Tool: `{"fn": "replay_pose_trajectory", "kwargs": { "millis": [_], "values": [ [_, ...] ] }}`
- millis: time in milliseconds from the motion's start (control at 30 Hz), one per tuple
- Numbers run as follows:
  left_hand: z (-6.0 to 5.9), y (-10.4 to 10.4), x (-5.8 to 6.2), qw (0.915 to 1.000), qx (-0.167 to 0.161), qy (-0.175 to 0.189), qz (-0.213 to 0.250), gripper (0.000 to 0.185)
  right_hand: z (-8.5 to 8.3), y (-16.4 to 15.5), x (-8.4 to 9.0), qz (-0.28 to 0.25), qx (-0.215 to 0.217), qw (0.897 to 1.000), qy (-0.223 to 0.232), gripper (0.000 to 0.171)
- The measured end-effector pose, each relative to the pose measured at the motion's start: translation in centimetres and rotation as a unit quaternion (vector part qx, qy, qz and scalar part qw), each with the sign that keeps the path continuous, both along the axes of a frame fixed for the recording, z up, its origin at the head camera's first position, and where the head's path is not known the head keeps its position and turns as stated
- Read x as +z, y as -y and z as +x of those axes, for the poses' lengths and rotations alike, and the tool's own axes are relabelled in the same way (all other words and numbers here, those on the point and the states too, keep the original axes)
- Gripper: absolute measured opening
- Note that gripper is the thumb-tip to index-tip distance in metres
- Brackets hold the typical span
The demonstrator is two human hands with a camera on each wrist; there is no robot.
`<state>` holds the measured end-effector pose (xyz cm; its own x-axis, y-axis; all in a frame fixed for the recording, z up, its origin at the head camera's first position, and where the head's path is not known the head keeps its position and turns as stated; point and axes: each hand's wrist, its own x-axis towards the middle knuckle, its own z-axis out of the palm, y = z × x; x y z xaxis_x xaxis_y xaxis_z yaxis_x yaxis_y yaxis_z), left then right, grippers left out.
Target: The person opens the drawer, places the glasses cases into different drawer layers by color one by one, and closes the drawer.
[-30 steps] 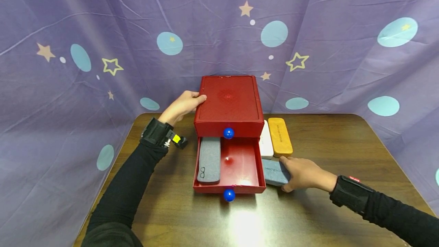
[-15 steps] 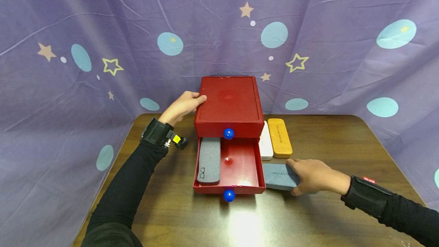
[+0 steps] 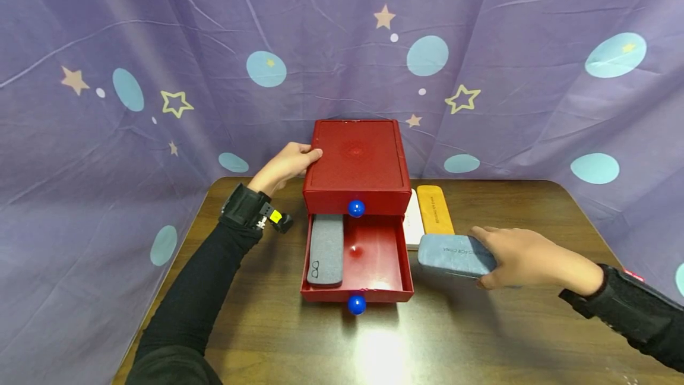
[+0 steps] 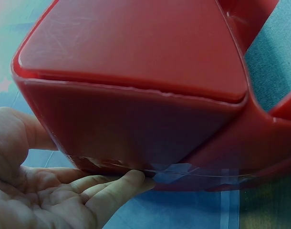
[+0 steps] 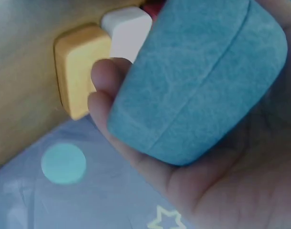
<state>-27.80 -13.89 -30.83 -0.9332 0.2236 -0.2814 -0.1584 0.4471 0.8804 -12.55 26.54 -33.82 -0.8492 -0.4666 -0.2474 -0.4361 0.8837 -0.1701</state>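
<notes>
Right hand (image 3: 521, 259): I see thumb and fingers closed round an oblong, pale-blue case (image 3: 454, 254) of mottled material, lettering on its upper face. My head view has it held above the brown wood-grain counter (image 3: 267, 325), right of the pulled-out drawer, covering the near end of a yellow oblong case (image 3: 435, 210). White oblong case (image 3: 413, 224) lies beside the yellow one, on the box side, partly hidden. Left hand (image 3: 288, 162): narrow, thumb and fingers gripping the left side of a red plastic two-drawer box (image 3: 355, 153). Upper drawer closed; lower drawer (image 3: 379, 254) out, a grey fabric oblong case (image 3: 327, 248) with glasses outline lying along its left wall. Round blue knob (image 3: 356, 208) on each front
</notes>
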Motion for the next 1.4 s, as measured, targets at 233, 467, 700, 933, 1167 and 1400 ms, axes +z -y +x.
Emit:
{"fn": "replay_pose_trajectory", "kwargs": {
  "millis": [233,467,700,933,1167,1400],
  "values": [
    [-0.1,0.1,-0.2,1.0000,0.001,0.000,0.000,0.051,-0.1,-0.4,1.9,-0.008,-0.006,1.000,-0.028,0.088],
    [-0.2,-0.1,-0.3,0.9999,0.006,-0.002,-0.014,0.053,-0.1,-0.2,3.6,-0.027,-0.008,0.997,-0.072,0.084],
    [-0.2,-0.1,-0.2,0.9999,0.006,0.002,-0.013,0.054,0.1,0.0,4.8,-0.053,0.000,0.992,-0.113,0.082],
    [-0.1,0.0,-0.1,0.9999,0.004,-0.001,-0.010,0.052,0.5,0.9,5.4,-0.075,0.005,0.990,-0.121,0.083],
    [0.0,0.0,-0.3,1.0000,0.001,-0.007,-0.003,0.049,0.8,2.1,5.8,-0.090,0.023,0.987,-0.128,0.081],
    [0.1,0.0,-0.1,1.0000,-0.003,-0.008,0.002,0.048,0.8,3.2,6.0,-0.099,0.045,0.985,-0.136,0.078]
  ]
}}
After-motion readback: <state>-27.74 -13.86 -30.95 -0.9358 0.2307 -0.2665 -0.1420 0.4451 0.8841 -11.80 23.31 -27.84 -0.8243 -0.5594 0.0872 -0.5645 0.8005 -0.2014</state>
